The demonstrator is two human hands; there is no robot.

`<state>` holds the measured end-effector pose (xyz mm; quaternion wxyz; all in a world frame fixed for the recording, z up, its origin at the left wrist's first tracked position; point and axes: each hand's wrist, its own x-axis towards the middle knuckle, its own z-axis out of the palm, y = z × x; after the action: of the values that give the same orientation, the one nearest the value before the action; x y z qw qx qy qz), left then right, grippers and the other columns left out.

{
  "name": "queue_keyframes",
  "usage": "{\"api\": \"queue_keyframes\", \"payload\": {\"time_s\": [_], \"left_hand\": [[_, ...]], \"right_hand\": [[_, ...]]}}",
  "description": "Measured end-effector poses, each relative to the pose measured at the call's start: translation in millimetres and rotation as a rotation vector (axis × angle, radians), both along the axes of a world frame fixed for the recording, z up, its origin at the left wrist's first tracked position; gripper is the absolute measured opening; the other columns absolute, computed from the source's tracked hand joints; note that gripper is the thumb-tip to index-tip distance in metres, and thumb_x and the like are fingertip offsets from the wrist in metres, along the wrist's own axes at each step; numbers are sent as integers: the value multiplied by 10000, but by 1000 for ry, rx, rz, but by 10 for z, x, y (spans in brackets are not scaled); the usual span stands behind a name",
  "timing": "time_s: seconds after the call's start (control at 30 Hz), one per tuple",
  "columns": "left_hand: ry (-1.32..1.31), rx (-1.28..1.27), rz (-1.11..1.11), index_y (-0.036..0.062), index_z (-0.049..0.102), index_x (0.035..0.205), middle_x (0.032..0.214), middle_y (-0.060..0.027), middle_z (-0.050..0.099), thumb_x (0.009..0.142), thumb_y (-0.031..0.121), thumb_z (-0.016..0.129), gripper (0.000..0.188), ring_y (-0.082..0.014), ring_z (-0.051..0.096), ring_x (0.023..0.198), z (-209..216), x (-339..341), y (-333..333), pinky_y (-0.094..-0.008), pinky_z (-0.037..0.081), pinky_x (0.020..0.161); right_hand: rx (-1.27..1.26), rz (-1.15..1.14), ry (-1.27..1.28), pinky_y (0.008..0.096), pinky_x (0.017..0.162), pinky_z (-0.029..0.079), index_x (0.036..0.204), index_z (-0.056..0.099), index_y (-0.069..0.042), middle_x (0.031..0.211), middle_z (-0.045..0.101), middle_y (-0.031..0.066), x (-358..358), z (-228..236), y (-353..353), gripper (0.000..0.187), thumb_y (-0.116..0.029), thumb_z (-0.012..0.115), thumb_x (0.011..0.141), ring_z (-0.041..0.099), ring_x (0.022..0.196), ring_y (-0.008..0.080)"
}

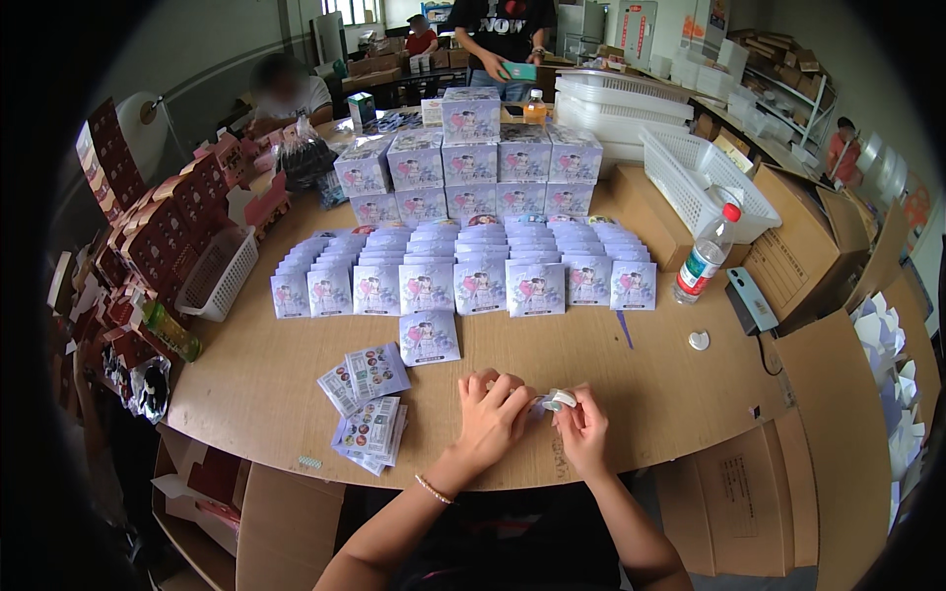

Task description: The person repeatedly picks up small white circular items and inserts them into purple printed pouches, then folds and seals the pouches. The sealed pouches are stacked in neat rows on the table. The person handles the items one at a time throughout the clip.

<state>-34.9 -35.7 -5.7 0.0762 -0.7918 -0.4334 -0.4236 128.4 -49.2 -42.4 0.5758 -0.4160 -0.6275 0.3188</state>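
Near the front edge of the table, my left hand (490,422) and my right hand (583,430) are close together. My right thumb and fingers pinch a small white piece (562,398), whose exact kind I cannot make out. The left fingers are curled at its other side, and what they hold is hidden behind them. To the left of my hands lie two loose stacks of printed cards, an upper stack (379,369) and a lower stack (367,430). A single lilac packet (430,338) lies just beyond them.
Rows of lilac packets (463,286) stand before stacked lilac boxes (471,158). At the right are a red-capped bottle (708,254), a white basket (680,187), a grey device (751,300) and a small white piece (699,341). Another white basket (219,276) stands left. People are beyond.
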Motion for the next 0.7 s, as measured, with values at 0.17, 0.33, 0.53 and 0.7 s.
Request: {"api": "queue_keyframes", "payload": {"time_s": [0.17,0.33,0.53,0.7], "left_hand": [[-79,-23,-39,142,600,825,839,-3,564,704,51,680,171,-260,464,879,7,43,27,-378,327,800],[-126,-6,-54,135,601,807,801,-2,559,707,56,680,150,-257,462,840,-5,49,36,-351,341,774],[-186,9,-44,130,606,786,781,-3,553,729,75,685,112,-254,470,817,-29,42,99,-342,352,739],[-293,-28,-28,107,609,784,763,-24,545,743,47,666,93,-257,447,779,51,21,113,-343,355,736]], "right_hand": [[29,-14,-47,186,537,370,906,536,3,788,468,5,3,113,11,25,-7,558,910,464,614,54],[74,-4,-45,212,509,343,907,566,12,772,470,24,0,166,34,45,10,593,871,426,580,82],[29,28,-95,244,496,353,885,561,7,746,476,55,21,53,65,79,14,624,839,426,552,118],[28,35,-177,284,508,386,885,551,13,741,487,79,-33,293,54,87,15,623,836,468,562,166]]}}
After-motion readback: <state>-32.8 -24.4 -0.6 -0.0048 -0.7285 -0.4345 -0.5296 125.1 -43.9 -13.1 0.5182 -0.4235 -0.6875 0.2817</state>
